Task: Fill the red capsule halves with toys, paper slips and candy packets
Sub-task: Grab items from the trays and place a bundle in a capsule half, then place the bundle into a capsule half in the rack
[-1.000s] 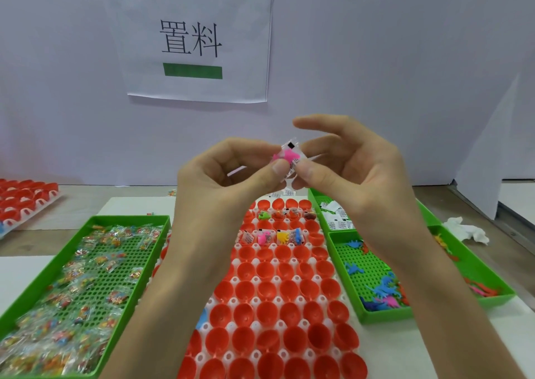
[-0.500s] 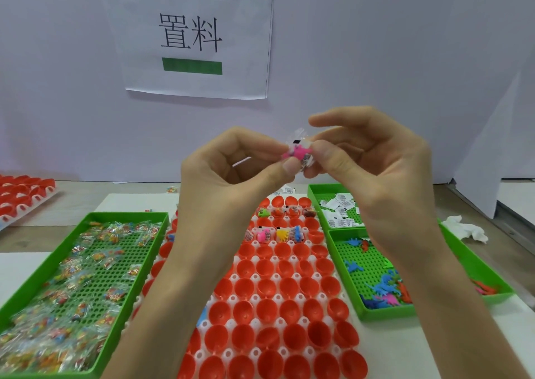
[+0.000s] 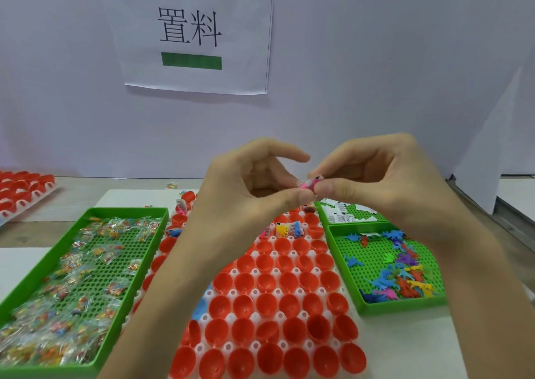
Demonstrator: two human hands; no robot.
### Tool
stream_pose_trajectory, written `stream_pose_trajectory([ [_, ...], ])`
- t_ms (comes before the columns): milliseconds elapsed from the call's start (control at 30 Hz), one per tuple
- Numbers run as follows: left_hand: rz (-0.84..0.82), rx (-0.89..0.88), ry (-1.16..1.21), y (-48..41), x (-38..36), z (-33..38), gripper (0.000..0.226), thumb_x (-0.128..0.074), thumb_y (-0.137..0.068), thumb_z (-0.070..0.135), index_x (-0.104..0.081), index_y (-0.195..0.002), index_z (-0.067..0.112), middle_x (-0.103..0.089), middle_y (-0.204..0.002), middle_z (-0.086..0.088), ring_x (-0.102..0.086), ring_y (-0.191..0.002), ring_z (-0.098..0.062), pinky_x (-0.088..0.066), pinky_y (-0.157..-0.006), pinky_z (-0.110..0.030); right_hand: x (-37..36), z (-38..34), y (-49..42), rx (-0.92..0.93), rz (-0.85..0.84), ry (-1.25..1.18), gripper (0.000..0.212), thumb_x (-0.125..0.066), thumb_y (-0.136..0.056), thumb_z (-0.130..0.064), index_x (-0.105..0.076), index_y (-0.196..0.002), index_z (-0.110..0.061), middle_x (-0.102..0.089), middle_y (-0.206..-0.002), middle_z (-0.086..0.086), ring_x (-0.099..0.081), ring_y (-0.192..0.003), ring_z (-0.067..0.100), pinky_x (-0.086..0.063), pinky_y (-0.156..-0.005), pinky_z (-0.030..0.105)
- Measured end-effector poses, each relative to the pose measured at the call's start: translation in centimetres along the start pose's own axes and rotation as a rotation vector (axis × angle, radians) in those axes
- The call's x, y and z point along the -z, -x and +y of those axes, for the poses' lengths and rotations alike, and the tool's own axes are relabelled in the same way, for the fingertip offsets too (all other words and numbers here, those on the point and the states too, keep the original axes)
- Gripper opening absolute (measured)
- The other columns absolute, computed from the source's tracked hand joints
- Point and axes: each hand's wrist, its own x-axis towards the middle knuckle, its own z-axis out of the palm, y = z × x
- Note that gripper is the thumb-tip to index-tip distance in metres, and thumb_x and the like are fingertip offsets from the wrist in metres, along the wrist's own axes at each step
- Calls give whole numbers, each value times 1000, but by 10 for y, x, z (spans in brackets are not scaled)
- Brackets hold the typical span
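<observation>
While left hand [image 3: 246, 196] and right hand [image 3: 382, 187] pinch a toy [image 3: 307, 185], forearms [image 3: 179, 277] hide capsule halves [image 3: 289, 280].

A white paper sign [image 3: 197, 31] bearing two black characters and a green bar hangs on the pale lilac backboard [image 3: 376, 60]. Below it, the beige desk [image 3: 84, 196] carries a white sheet [image 3: 130, 198].

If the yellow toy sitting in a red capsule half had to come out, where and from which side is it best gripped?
Probably pinch the top of the yellow toy, which stands above the rim of its capsule half, coming straight down from above; the wall hides its lower sides.
</observation>
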Motion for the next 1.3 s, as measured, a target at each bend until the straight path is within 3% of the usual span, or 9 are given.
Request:
stream_pose_trajectory([
  [167,18,124,-98,-1,-2,-13,17,-84,-76,18,-73,-89,21,-75,-80,8,-74,-76,-7,-58,-71,-18,1,25,-6,-53,22,54,12,-80,-76,-16,-78,-87,-11,-78,-84,2,-76,-81,18,-57,-72,20],
  [267,56,199,-124,-3,4,-20,16,-80,-82,19,-73,-94,27,-76,-86,13,-74,-80,-5,-59,-75,-19,5,59,-9,-197,120,248,7,-83,-77,-22,-79,-82,-22,-77,-79,-8,-74,-78,7,-55,-71,15],
  [400,132,192,-74,-5,18,-19,11,-74,-88,15,-74,-92,25,-77,-85,9,-75,-78,-8,-58,-71,-16,11,101,-8,-374,127,524,8,-84,-77,-31,-79,-82,-29,-74,-76,-17,-67,-75,-5,-47,-65,8],
  [533,159,184,-67,-5,26,-17,12,-72,-89,14,-72,-91,26,-77,-83,9,-75,-77,-9,-56,-66,-13,11,121,-6,-429,78,636,10,-85,-77,-30,-77,-76,-35,-72,-73,-19,-63,-74,-9,-39,-59,6],
  [667,168,187,-67,-5,27,-17,13,-71,-90,15,-71,-91,28,-76,-84,10,-75,-76,-8,-55,-64,-12,7,129,-6,-467,11,647,21,-84,-78,-26,-71,-73,-41,-70,-74,-22,-63,-72,-8,-39,-62,9],
  [800,161,191,-51,-5,26,-18,11,-71,-90,14,-72,-93,25,-76,-84,7,-76,-77,-9,-56,-66,-15,3,133,-6,-494,-57,667,13,-84,-79,-28,-75,-75,-38,-72,-79,-18,-64,-78,-2,-39,-63,13],
  [1100,173,208,-56,-5,25,-19,10,-72,-90,14,-73,-94,24,-77,-85,4,-76,-76,-10,-59,-69,-18,-5,139,-6,-506,-61,676,9,-82,-81,-22,-78,-79,-31,-68,-76,-20,-62,-72,1,-36,-58,11],
  [1300,171,209,-71,-6,24,-18,11,-71,-90,15,-72,-92,26,-76,-84,7,-75,-76,-8,-56,-65,-14,-6,141,-6,-502,-44,677,14,-82,-81,-25,-73,-77,-35,-67,-80,-19,-60,-74,-1,-36,-59,9],
])
